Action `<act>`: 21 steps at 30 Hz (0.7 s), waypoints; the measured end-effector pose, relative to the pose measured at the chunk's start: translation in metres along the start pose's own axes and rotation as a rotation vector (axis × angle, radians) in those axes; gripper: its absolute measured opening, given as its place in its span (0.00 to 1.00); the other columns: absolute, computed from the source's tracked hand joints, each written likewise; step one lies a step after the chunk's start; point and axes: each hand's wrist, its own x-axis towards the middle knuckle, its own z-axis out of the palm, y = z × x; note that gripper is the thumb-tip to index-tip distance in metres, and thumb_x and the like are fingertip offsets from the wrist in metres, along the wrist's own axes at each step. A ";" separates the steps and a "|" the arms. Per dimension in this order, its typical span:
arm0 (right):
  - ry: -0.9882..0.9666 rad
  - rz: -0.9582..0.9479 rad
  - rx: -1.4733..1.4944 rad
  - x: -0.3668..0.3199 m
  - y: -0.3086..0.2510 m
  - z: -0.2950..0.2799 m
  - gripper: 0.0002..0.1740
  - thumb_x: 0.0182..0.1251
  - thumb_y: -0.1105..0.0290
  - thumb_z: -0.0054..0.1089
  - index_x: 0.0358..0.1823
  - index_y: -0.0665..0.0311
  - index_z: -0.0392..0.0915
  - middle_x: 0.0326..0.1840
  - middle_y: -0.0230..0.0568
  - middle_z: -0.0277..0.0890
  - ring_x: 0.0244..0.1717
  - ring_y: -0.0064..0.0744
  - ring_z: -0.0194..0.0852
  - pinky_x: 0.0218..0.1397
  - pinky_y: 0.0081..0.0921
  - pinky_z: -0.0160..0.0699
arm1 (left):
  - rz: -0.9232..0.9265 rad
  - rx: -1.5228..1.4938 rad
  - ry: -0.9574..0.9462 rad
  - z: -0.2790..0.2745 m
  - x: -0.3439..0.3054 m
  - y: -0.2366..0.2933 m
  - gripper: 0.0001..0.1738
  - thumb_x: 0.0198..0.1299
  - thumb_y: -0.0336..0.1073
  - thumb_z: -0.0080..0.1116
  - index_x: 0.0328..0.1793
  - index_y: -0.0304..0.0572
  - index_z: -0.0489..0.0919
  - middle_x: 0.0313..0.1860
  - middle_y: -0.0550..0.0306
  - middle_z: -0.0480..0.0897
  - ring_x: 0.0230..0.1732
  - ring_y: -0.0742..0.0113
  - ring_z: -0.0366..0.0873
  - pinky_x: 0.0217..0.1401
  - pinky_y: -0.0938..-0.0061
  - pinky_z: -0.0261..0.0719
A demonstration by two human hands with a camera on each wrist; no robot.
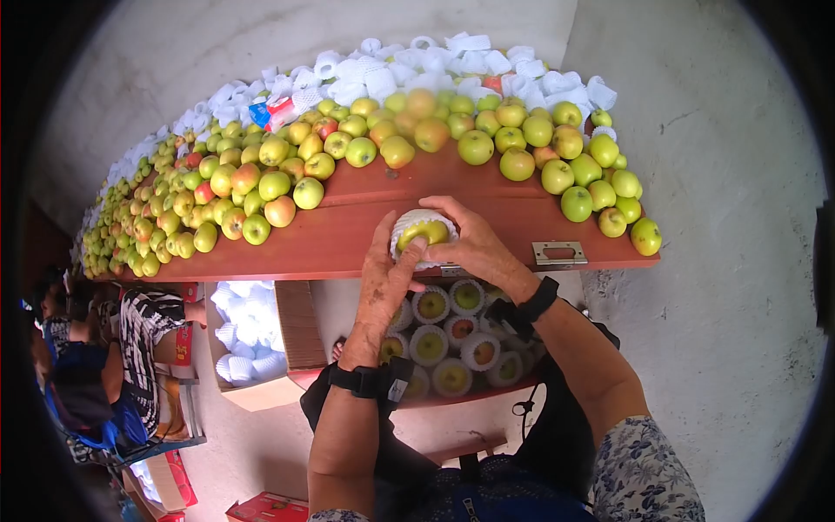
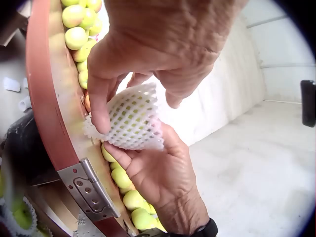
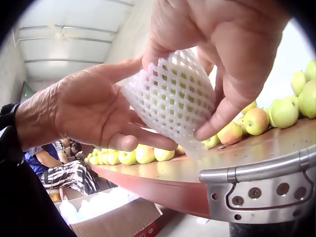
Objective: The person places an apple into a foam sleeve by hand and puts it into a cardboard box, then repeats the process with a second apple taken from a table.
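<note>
A yellow-green apple [image 1: 421,233] sits in a white foam net sleeve [image 3: 170,96], its bare end showing through the opening in the head view. My left hand [image 1: 389,271] holds the sleeved apple from the left, thumb laid across the apple at the sleeve's opening. From the other side my right hand [image 1: 480,250] grips it, with fingers over the far side of the net and the thumb near the left thumb. Both hands are just above the front edge of the reddish-brown board [image 1: 452,196]. The net's mesh encloses the apple's underside in both wrist views.
Loose apples [image 1: 243,178] and a heap of white foam sleeves [image 1: 374,74] cover the board's back and sides. Below are a box of sleeved apples [image 1: 428,345] and a carton of sleeves [image 1: 291,326]. Metal hinge [image 1: 559,253] at the edge; another person [image 1: 143,357] sits left.
</note>
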 end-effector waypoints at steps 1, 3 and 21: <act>-0.014 -0.014 0.015 -0.001 0.000 0.001 0.36 0.51 0.76 0.69 0.65 0.64 0.66 0.55 0.40 0.73 0.56 0.28 0.71 0.59 0.27 0.73 | -0.059 -0.036 -0.024 0.000 -0.001 0.001 0.35 0.67 0.46 0.57 0.74 0.36 0.60 0.57 0.43 0.76 0.46 0.60 0.82 0.32 0.74 0.87; -0.039 -0.003 0.041 -0.001 0.000 0.001 0.37 0.52 0.75 0.69 0.65 0.64 0.65 0.56 0.41 0.72 0.56 0.28 0.71 0.61 0.28 0.73 | -0.080 -0.097 -0.013 0.000 0.000 -0.001 0.34 0.67 0.45 0.56 0.74 0.38 0.60 0.58 0.43 0.75 0.47 0.60 0.82 0.33 0.74 0.88; 0.186 -0.391 -0.308 -0.007 -0.020 0.002 0.28 0.52 0.79 0.67 0.58 0.60 0.76 0.39 0.38 0.72 0.41 0.32 0.73 0.47 0.28 0.75 | 0.372 -0.259 0.101 0.014 0.006 -0.014 0.41 0.61 0.24 0.59 0.78 0.47 0.52 0.66 0.49 0.67 0.62 0.61 0.71 0.63 0.69 0.75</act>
